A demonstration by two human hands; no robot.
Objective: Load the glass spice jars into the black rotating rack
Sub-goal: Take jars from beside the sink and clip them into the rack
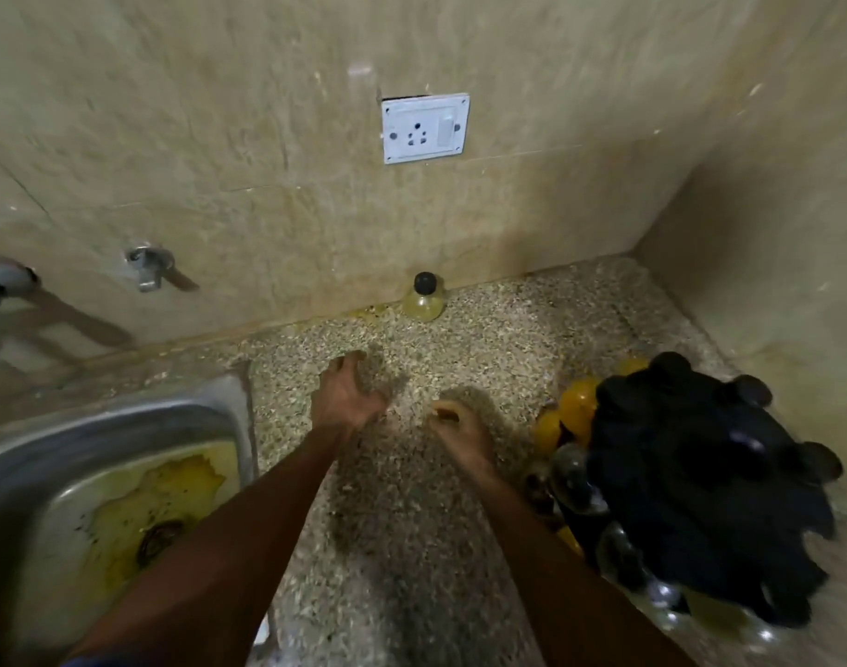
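Observation:
One glass spice jar point(424, 298) with a black lid and pale yellow contents stands upright against the back wall. The black rotating rack point(700, 479) sits at the right of the speckled counter point(508, 329), blurred, with several jars hanging in it; yellow-filled ones point(575, 402) show on its left side. My left hand point(349, 392) hovers over the middle of the counter, fingers loosely curved, holding nothing. My right hand point(460, 426) is beside it, fingers loosely curled, nothing visible in it. Both hands are well short of the lone jar.
A steel sink point(123, 440) with yellow stains lies at the left, its edge next to my left forearm. Taps point(149, 264) stick out of the tiled wall. A white wall socket point(425, 128) is above the jar. A side wall closes the right.

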